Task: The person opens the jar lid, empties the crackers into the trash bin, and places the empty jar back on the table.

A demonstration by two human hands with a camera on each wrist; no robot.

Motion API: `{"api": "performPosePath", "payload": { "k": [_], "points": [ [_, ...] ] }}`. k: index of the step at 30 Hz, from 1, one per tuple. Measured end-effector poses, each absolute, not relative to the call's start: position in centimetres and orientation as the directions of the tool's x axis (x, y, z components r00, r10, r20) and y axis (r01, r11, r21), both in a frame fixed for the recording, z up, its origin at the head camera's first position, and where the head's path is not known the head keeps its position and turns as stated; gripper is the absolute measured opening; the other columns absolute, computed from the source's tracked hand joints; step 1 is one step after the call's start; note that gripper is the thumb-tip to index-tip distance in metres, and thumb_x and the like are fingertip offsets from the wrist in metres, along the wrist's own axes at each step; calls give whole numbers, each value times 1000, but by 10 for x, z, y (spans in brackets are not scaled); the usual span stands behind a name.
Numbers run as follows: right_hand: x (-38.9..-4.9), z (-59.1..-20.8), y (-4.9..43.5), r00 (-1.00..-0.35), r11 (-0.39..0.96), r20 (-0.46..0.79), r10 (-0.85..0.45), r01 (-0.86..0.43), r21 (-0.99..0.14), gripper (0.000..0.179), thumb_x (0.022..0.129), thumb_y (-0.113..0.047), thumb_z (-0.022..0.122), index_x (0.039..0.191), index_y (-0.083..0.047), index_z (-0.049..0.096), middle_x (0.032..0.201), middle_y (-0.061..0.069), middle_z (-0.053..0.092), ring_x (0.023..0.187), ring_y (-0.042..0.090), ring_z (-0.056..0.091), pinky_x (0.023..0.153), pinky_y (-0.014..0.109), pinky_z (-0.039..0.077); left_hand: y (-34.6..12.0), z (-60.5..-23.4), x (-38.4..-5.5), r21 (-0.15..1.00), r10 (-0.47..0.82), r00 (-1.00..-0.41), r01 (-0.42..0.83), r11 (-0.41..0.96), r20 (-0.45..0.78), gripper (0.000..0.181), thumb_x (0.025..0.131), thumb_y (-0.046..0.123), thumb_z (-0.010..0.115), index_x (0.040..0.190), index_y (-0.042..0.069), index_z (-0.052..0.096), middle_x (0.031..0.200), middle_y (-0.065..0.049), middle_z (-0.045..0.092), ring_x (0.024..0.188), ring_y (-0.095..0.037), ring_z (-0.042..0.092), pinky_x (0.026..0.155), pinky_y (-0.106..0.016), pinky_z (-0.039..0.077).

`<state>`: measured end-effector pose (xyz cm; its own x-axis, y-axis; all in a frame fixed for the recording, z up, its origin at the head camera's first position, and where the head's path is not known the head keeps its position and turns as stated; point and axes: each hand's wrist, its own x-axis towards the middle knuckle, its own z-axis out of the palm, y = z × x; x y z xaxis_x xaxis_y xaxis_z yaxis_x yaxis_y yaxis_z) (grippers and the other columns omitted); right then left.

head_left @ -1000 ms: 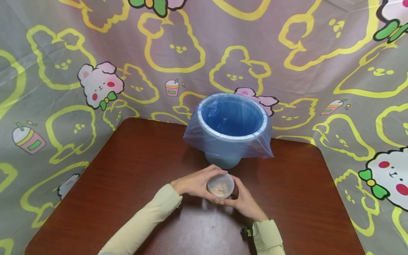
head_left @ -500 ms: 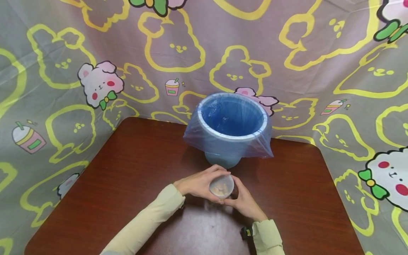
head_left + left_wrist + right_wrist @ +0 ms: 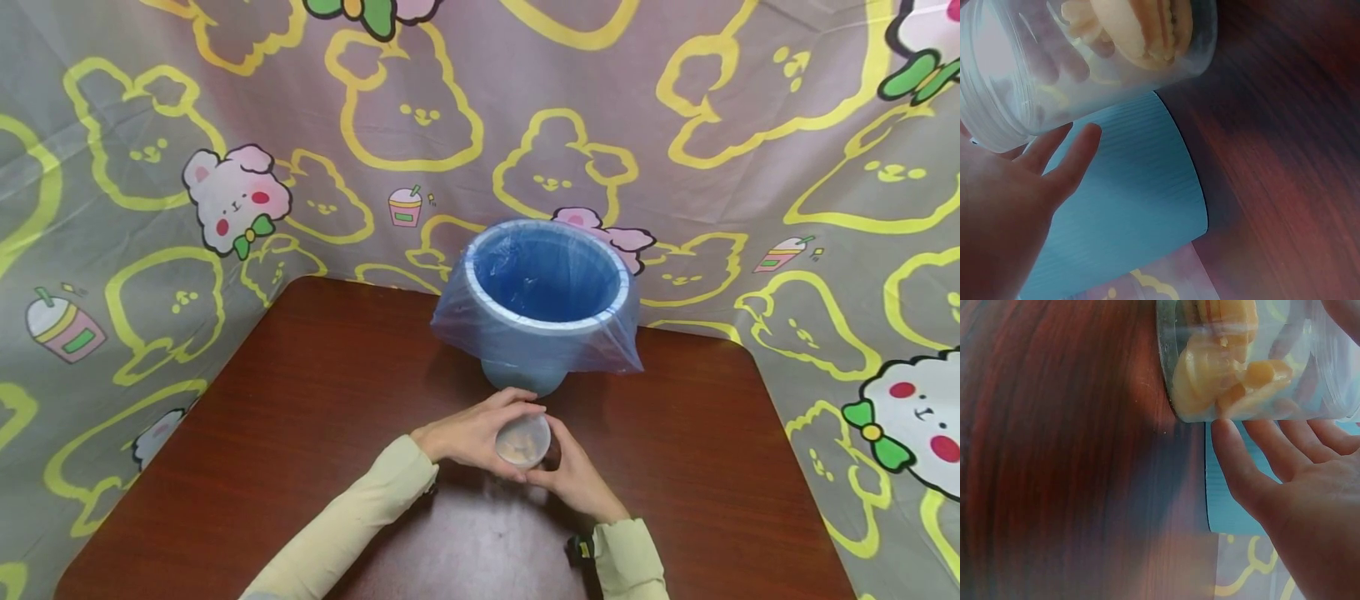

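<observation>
A clear plastic jar (image 3: pixel 522 442) with a translucent round lid stands at the front middle of the table, below the bin in the head view. Pale yellow, ridged pieces (image 3: pixel 1235 375) lie inside it near the bottom, seen through the wall. My left hand (image 3: pixel 476 433) grips the jar at its lid end, thumb and fingers spread around the rim. From the other side my right hand (image 3: pixel 579 482) holds the jar's body, its fingertips against the lower wall in the right wrist view. The thumbs meet close together at the jar's near side in the head view.
Just behind the jar is a blue bin (image 3: pixel 521 379) lined with a thin blue bag (image 3: pixel 600 350) folded over its white rim. A dark red-brown wooden table (image 3: pixel 337 358) lies under everything. Grey patterned curtains (image 3: pixel 420 100) with yellow outlines hang around the back and sides.
My left hand has shifted slightly to the right over the lid, along with its sleeve. My right hand stays almost where it was, and the bin has not moved.
</observation>
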<state>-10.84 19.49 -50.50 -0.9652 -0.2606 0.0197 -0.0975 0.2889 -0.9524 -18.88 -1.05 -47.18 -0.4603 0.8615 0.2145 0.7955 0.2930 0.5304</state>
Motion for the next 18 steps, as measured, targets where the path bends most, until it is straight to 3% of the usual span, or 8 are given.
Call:
{"api": "performPosePath", "payload": {
  "k": [18],
  "points": [
    [-108, -506, 197, -959, 286, 46, -281, -129, -949, 85, 75, -9, 82, 144, -9, 32, 143, 19, 42, 129, 38, 47, 100, 42, 46, -11, -471, -186, 542, 860, -471, 783, 305, 197, 91, 67, 48, 84, 143, 20, 44, 149, 0, 37, 133, -15, 41, 107, -29, 39]
  ]
}}
